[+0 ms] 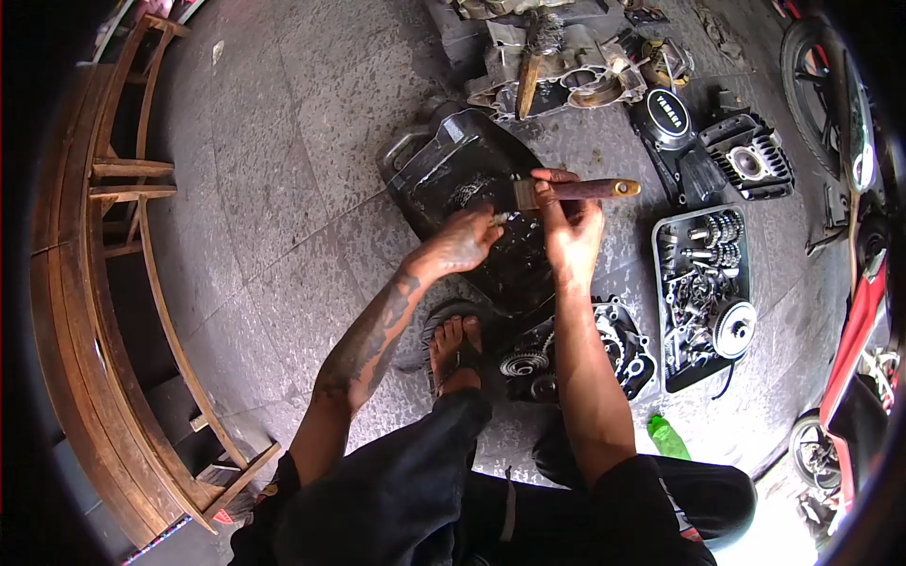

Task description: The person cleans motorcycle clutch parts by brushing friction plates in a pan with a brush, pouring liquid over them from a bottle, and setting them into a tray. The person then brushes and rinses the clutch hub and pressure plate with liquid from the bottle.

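A wooden-handled brush (604, 189) is gripped in my right hand (569, 222), its bristles pointing left over a black basin (425, 193). My left hand (460, 241) is closed with its fingertips around a small pale piece, too small to name, just below and left of the bristles. Both hands are above the basin, which holds dark liquid and some light specks. The fingers of the two hands are apart.
A tray (661, 283) of gears and small parts lies at right, beside an engine cover (637, 344). Engine cases (604, 75), a YAMAHA cover (667, 111) and a finned cylinder (748, 162) lie beyond. A wooden bench (80, 311) stands left; a red motorcycle (854, 340) is right.
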Available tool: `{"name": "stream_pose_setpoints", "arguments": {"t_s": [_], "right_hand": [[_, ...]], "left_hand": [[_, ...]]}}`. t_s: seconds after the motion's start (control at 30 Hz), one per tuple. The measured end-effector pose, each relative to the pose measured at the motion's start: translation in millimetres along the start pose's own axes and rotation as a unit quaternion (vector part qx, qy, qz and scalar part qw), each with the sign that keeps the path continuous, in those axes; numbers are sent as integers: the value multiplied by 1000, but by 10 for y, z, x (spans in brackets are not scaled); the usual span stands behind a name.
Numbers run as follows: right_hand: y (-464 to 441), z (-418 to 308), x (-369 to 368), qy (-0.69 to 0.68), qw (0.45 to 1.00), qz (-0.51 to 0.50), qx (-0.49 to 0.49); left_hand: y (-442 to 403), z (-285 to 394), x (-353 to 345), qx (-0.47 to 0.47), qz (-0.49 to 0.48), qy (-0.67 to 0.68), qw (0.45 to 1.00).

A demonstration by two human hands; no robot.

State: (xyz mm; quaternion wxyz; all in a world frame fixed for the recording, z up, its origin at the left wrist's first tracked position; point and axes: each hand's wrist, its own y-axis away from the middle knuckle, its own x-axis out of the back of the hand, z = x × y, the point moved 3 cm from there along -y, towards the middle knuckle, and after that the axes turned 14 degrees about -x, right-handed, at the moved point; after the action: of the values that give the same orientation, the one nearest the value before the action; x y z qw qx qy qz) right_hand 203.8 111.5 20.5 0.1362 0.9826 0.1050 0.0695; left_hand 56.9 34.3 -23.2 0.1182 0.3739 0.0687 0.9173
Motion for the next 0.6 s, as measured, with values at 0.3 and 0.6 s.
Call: {"name": "stream_pose_setpoints", "arguments": {"t_s": [0.3, 0.6], "right_hand": [[-89, 278, -312, 50, 997, -32, 43], [-230, 375, -611, 220, 971, 4, 88]], "left_hand": [[209, -415, -355, -105, -71, -262, 957], [151, -353, -352, -87, -136, -285, 945]]}}
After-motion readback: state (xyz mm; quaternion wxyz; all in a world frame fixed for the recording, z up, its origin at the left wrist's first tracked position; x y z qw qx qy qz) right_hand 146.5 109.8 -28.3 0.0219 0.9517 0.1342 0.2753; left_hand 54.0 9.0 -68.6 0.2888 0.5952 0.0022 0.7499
